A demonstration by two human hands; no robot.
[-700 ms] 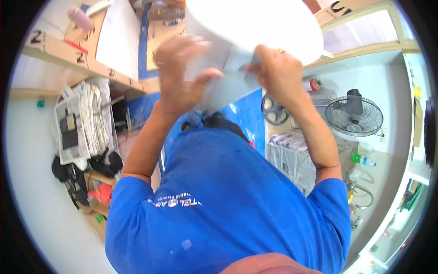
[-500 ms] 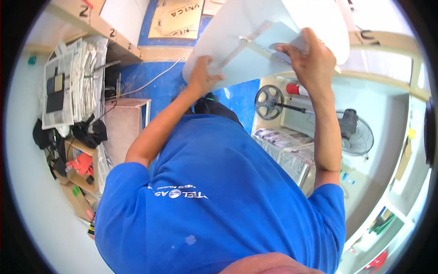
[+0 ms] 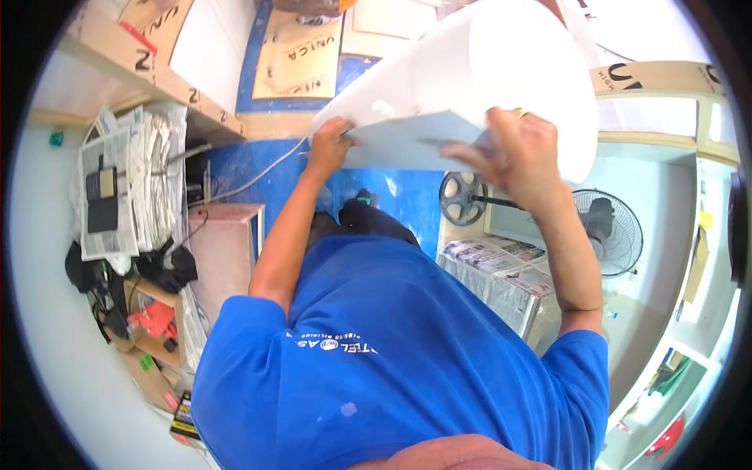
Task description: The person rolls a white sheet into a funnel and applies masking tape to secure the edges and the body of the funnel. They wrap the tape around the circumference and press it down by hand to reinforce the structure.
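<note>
A large white sheet (image 3: pixel 439 86), curved like a loose roll, is held up in front of my chest. Its near side shows a shaded, pale blue-grey flap (image 3: pixel 407 139) with a straight upper fold. My left hand (image 3: pixel 330 147) is closed on the sheet's left edge, fingertips pinching it. At the right end of the flap, my right hand (image 3: pixel 521 157) grips the sheet with bent fingers, its thumb stretched leftward across the near face. That hand is somewhat blurred, and part of its grip is hidden.
A stack of newspapers (image 3: pixel 145 180) stands at the left above an open cardboard box (image 3: pixel 153 313). A pedestal fan (image 3: pixel 603 227) lies on its side at the right, beside a newspaper-covered box (image 3: pixel 501 270). A white cable (image 3: pixel 262 174) crosses the blue floor (image 3: pixel 415 196).
The sheet's near flap has tipped, so its taped face no longer shows. My right hand has moved down, and my left hand has closed on the edge. The view has shifted slightly.
</note>
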